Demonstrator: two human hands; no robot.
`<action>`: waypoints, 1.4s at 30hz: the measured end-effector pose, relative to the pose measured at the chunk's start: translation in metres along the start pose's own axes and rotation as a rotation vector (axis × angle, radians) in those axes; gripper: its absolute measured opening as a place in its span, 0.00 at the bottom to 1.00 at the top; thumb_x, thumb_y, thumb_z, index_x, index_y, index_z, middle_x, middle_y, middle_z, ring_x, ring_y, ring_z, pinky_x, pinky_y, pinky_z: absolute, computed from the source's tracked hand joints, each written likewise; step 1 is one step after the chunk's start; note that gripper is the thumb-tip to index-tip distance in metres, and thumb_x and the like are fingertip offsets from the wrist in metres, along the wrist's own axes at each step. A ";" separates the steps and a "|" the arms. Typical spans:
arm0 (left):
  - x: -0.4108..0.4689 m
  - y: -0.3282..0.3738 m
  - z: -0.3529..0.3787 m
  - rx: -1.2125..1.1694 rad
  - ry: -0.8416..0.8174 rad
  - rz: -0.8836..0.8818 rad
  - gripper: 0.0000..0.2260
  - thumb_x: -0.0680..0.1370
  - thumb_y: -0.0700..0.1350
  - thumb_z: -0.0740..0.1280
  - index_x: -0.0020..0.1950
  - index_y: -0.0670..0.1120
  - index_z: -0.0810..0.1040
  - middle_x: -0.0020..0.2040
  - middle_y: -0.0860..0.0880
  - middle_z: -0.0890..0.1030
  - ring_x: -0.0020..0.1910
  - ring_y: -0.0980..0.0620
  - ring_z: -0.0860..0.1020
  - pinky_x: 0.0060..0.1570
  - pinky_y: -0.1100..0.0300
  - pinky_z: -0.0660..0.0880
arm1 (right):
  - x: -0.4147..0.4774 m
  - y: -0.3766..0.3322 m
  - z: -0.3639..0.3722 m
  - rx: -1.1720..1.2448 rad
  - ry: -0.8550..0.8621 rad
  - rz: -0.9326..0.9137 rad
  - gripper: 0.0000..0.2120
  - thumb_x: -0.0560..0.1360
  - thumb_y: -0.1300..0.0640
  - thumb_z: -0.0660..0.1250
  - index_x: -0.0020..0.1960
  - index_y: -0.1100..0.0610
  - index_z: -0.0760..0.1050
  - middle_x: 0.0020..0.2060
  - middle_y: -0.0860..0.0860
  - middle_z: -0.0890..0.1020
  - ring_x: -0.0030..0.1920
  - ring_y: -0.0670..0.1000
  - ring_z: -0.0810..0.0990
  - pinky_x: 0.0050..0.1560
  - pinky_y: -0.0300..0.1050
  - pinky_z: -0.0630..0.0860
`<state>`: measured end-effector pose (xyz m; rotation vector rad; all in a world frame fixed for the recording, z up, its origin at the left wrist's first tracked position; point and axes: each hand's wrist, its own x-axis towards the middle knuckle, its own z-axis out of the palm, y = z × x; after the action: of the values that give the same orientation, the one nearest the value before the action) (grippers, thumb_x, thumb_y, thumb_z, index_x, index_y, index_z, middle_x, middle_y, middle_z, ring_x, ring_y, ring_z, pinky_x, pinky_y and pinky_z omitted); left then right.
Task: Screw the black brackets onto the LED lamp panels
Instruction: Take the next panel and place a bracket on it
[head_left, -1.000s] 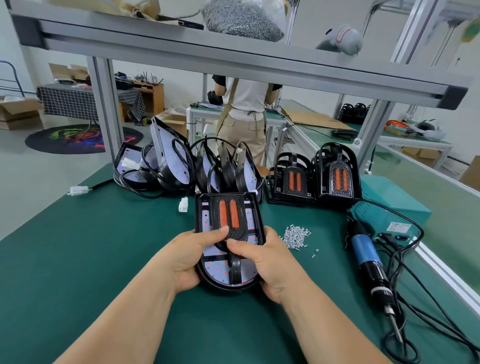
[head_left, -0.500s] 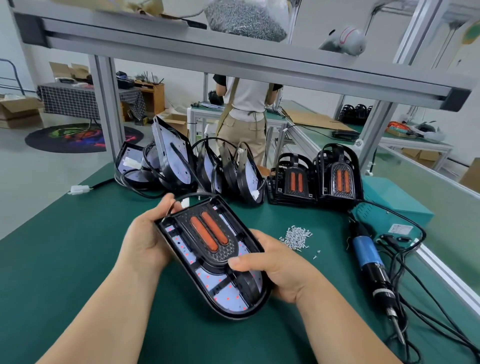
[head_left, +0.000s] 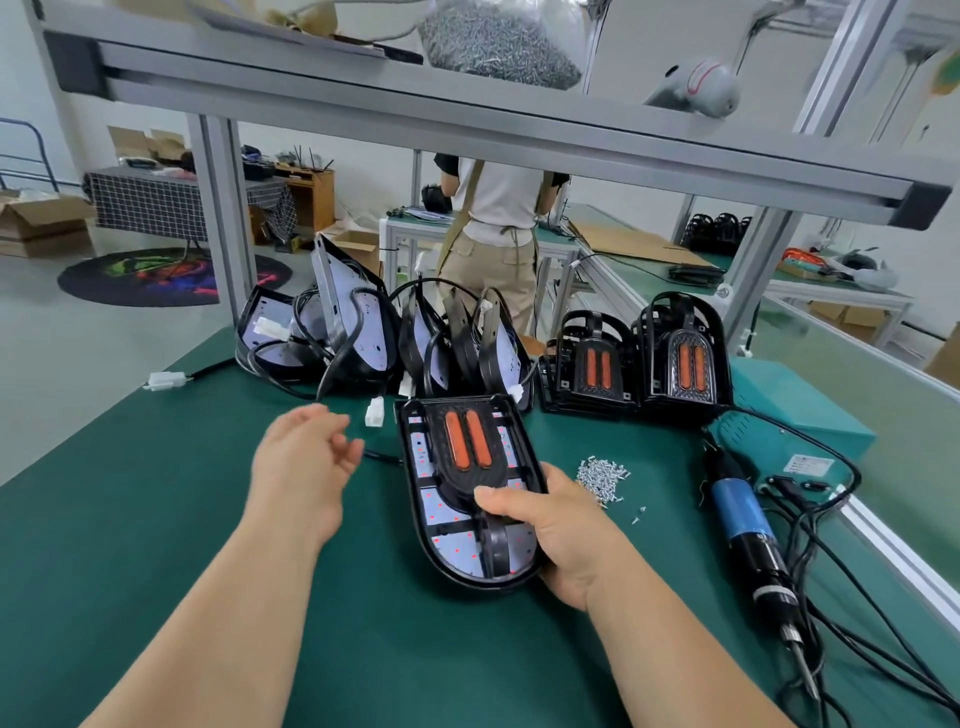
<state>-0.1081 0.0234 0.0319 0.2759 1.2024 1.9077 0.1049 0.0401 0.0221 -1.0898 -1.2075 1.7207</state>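
At a green bench (head_left: 156, 545), a worker's right hand (head_left: 563, 530) grips the near right edge of a lamp panel (head_left: 457, 564), thumb laid across its black bracket (head_left: 467, 441). The panel sits mid-bench, face up, rounded end nearest the worker. The left hand (head_left: 304, 473) hovers just left of it, fingers loosely apart, holding nothing. Screws (head_left: 602, 475) lie heaped just right of the panel, with a screwdriver (head_left: 748, 535) farther right. More panels (head_left: 358, 332) lean at the far edge beside two bracketed stacks (head_left: 675, 358).
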 end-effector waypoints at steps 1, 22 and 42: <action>-0.006 -0.006 0.005 0.140 -0.061 -0.031 0.05 0.80 0.40 0.66 0.45 0.46 0.75 0.37 0.48 0.75 0.32 0.55 0.74 0.35 0.62 0.77 | 0.000 0.001 0.001 0.006 0.002 -0.015 0.25 0.68 0.67 0.77 0.62 0.61 0.74 0.49 0.57 0.87 0.46 0.58 0.86 0.48 0.53 0.83; -0.044 -0.026 0.024 0.253 -0.684 -0.151 0.24 0.69 0.40 0.73 0.64 0.38 0.77 0.55 0.37 0.84 0.53 0.38 0.84 0.52 0.45 0.82 | -0.001 -0.002 0.008 0.018 0.092 -0.282 0.08 0.78 0.54 0.69 0.55 0.56 0.79 0.48 0.52 0.87 0.51 0.52 0.86 0.53 0.46 0.82; -0.029 -0.025 0.017 0.280 -0.575 -0.205 0.19 0.68 0.43 0.73 0.58 0.39 0.81 0.51 0.37 0.85 0.47 0.39 0.85 0.40 0.46 0.82 | -0.003 0.001 0.002 -0.298 -0.223 -0.178 0.13 0.75 0.61 0.73 0.59 0.54 0.81 0.54 0.50 0.86 0.54 0.50 0.84 0.59 0.45 0.78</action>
<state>-0.0670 0.0177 0.0265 0.7624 1.0454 1.3468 0.1039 0.0367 0.0223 -0.9407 -1.6906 1.5892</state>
